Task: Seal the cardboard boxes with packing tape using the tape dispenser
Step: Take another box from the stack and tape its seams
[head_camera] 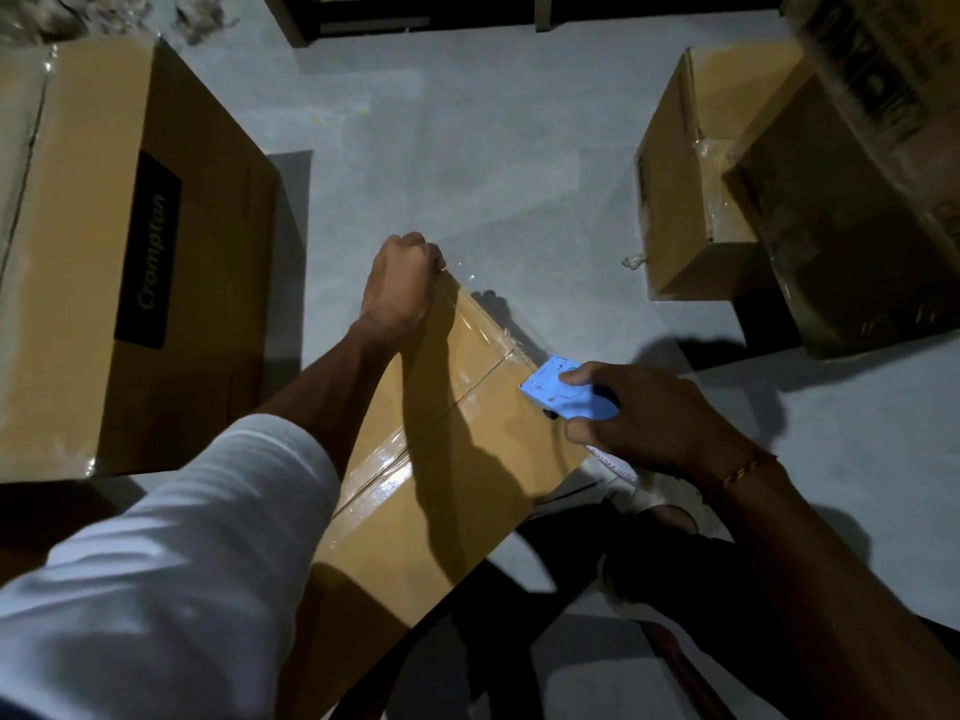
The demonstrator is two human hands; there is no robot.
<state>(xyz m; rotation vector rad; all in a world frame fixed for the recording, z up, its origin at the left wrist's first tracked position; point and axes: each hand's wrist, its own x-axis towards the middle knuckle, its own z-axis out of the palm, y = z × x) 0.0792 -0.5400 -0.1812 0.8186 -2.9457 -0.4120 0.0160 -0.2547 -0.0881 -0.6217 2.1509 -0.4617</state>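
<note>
- Reaching far with left arm, white sleeve (171, 553) pushed up, left hand (400, 283) curling into a fist.
- Angling right hand (644, 413) leftward, fingers pinching, gold bracelet (748, 467) circling wrist.

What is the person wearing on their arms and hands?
The left arm has a white sleeve pushed up above the elbow, so the forearm is bare. The right wrist wears a thin gold-coloured bracelet. The left hand and right hand are bare, with no gloves.

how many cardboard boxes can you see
4: one under both hands at centre, a large Crompton-labelled one at left, and two at right, a smaller one beside a wrapped one. More may lie out of view.
</note>
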